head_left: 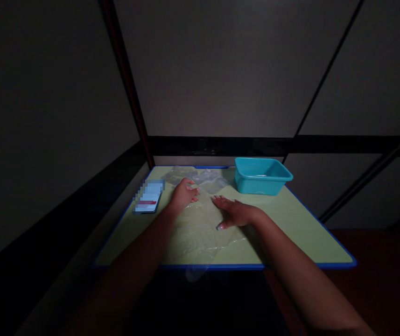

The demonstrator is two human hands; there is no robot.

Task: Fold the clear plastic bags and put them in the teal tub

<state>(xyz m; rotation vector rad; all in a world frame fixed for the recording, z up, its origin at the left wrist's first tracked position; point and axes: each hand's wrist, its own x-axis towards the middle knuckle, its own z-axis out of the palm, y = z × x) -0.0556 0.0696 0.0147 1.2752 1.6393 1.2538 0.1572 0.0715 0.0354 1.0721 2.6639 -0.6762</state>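
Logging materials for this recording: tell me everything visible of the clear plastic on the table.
The clear plastic looks like thin, wrinkled film, shiny along its creases. It spreads over the middle of the table, cloudier toward the far edge, part hanging over the near edge. The right hand seems laid palm-down on it; the left hand is curled over it, contact unclear. One piece or several: unclear.

A lone head-worn camera looks forward and down from the near side of the surface [301, 224], close by yet wide enough to frame it and the wall [221, 84] rising behind.
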